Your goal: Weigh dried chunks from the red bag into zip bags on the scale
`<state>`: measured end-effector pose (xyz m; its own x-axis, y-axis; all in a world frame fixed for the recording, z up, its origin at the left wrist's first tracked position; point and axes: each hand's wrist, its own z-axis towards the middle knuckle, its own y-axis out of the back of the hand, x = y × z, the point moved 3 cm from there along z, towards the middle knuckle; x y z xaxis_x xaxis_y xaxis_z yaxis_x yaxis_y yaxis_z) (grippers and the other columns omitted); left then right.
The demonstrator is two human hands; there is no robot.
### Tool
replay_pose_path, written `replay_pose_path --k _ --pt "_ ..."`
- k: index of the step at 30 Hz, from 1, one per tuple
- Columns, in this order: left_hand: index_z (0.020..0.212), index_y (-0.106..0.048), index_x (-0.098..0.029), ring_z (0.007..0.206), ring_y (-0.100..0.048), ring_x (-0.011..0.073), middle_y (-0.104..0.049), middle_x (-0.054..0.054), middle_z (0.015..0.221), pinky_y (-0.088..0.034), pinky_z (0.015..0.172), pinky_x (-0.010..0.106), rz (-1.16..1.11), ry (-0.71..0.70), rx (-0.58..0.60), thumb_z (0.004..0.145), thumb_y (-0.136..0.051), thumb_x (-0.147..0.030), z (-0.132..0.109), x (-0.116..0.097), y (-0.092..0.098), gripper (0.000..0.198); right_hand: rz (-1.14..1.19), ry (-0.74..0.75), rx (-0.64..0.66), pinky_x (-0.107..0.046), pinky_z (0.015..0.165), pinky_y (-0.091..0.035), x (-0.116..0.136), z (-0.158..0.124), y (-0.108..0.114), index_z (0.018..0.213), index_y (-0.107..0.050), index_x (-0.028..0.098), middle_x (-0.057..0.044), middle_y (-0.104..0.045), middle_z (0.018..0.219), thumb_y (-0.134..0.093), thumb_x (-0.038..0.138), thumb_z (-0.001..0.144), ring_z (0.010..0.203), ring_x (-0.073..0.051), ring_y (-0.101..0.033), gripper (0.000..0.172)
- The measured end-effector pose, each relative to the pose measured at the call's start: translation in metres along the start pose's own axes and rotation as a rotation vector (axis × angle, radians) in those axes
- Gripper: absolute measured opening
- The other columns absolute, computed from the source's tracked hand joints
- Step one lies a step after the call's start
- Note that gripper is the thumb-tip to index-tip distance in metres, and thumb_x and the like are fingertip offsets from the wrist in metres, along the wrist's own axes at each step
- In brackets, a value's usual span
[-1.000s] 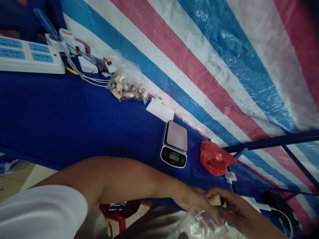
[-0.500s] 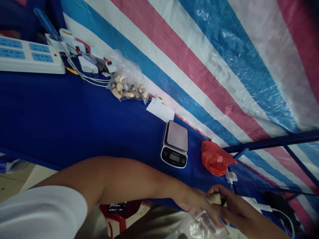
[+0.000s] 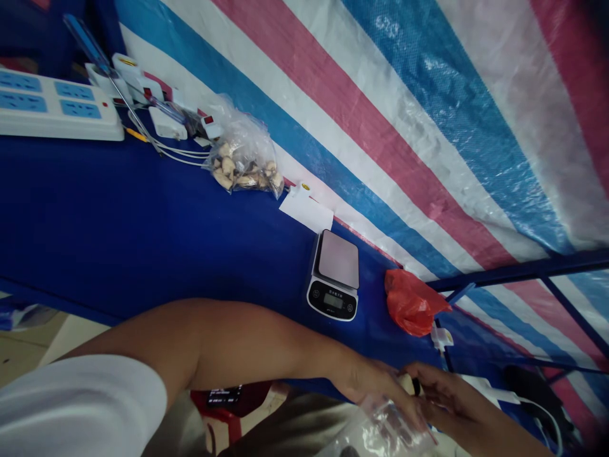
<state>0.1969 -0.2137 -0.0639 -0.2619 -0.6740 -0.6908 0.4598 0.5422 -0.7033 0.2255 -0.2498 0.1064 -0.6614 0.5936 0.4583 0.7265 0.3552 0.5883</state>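
At the lower right my left hand (image 3: 380, 386) is closed around the top of a clear plastic bag (image 3: 368, 431), which hangs below it. My right hand (image 3: 451, 400) comes in from the right, its fingers curled and touching the left hand. Between the two hands a pale mushroom piece (image 3: 407, 383) with a dark end shows, gripped by the right fingers; the left fingertips are partly hidden. Beyond my forearm a digital kitchen scale (image 3: 339, 261) sits on the blue table with a bare platform.
A clear bag of mushroom pieces (image 3: 245, 171) lies by the striped sheet (image 3: 333, 95). A red plastic bag (image 3: 413, 301) is right of the scale. White paper (image 3: 307, 212), cables, a screwdriver (image 3: 90, 47) and a power strip (image 3: 57, 108) line the back edge.
The mushroom piece has shifted and turned slightly between the hands, and my right fingers have moved a little. The scale and bags on the table stay put.
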Motion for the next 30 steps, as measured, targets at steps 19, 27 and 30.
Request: replay_pose_path --k 19,27,30 --pt "0.080 -0.072 -0.019 0.065 -0.071 0.0218 -0.069 0.000 0.076 -0.061 0.062 0.037 -0.013 0.023 -0.039 0.041 -0.091 -0.025 -0.004 -0.002 -0.002 0.044 -0.003 -0.027 0.033 -0.029 0.085 -0.054 0.001 -0.002 0.000 0.108 -0.070 0.026 -0.004 -0.070 0.098 -0.049 0.060 0.097 0.095 -0.021 -0.064 0.041" --pt "0.076 -0.076 -0.026 0.066 -0.071 0.0176 -0.072 -0.005 0.073 -0.057 0.062 0.027 -0.001 0.043 -0.056 0.051 -0.086 -0.028 -0.016 -0.010 -0.012 0.027 -0.116 -0.124 -0.119 -0.046 0.107 -0.049 -0.045 -0.003 0.008 0.130 -0.067 0.029 -0.009 -0.065 0.135 -0.063 0.072 0.080 0.125 -0.034 -0.059 0.066" --pt "0.076 -0.075 -0.021 0.064 -0.071 0.0195 -0.072 -0.002 0.070 -0.058 0.060 0.028 -0.032 0.122 -0.070 0.039 -0.090 -0.024 -0.017 -0.010 -0.013 0.040 -0.068 -0.065 -0.048 -0.043 0.102 -0.053 -0.032 0.000 0.002 0.128 -0.068 0.028 -0.010 -0.068 0.129 -0.062 0.069 0.084 0.119 -0.032 -0.063 0.061"
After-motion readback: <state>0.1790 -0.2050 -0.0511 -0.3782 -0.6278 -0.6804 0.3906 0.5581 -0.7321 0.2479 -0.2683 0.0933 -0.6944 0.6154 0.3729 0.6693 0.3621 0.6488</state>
